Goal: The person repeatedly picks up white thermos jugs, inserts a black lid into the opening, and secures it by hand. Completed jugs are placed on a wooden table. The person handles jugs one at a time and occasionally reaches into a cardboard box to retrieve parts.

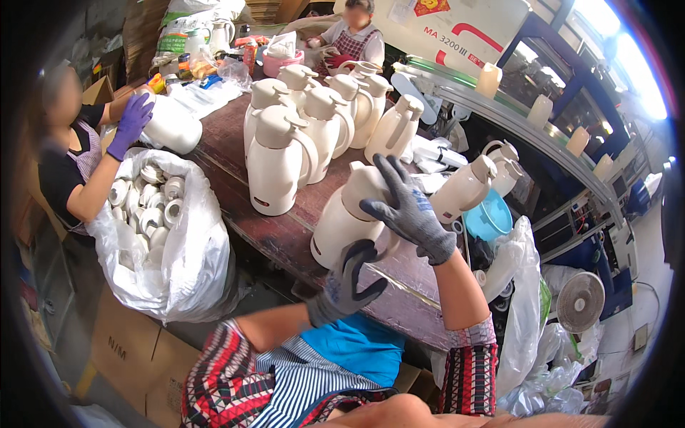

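A cream vacuum jug [348,214] stands on the table's near edge in front of me. My right hand [410,210], in a grey glove, is at the jug's lid and handle side. Its fingers are stretched out and spread, partly covering the lid and handle. Close to the lower body of the jug is my left hand [346,287], also in a grey glove, thumb and fingers apart; whether it touches the jug I cannot tell. Just beyond stands a group of similar cream jugs [275,167] with lids and handles.
The dark red table [250,228] bears more jugs at right, by a blue basin [489,215]. At left, a plastic bag [178,274] holds white lids; there a co-worker's purple-gloved hand [130,123] touches a white jug. Another person sits beyond. A fan [579,302] stands at right.
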### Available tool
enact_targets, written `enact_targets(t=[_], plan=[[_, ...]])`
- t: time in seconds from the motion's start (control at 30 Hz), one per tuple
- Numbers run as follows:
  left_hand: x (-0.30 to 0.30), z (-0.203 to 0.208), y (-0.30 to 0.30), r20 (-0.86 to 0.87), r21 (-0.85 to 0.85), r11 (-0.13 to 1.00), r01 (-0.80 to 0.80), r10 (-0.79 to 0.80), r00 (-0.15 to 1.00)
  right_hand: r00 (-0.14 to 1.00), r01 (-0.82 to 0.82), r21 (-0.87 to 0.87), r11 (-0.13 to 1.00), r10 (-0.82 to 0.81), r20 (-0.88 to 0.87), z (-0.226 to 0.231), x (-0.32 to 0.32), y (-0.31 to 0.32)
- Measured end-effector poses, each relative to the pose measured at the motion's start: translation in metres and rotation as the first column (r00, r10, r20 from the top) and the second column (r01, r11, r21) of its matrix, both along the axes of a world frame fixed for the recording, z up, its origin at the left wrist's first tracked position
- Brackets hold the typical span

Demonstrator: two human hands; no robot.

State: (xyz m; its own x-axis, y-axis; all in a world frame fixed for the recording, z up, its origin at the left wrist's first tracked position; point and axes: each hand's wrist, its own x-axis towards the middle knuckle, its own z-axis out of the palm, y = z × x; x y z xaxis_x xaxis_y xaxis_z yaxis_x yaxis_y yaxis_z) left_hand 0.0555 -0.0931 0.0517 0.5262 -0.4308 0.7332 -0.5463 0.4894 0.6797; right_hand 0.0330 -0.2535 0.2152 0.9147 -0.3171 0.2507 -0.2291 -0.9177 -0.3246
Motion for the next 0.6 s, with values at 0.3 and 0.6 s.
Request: enact_targets(t=[0.3, 0.6], plan=[[-0.004, 0.016, -0.024, -0.24, 0.363, 0.905, 0.222, -0.139, 0.961, 1.0, 0.001, -0.283, 0.959, 0.004, 0.018, 0.002, -0.001, 0.038], [0.043, -0.023, 0.031, 0.315, 0.016, 0.987, 0.157, -0.154, 0.936, 0.935, -0.264, -0.386, 0.884, 0.333, 0.123, 0.006, 0.038, -0.068]])
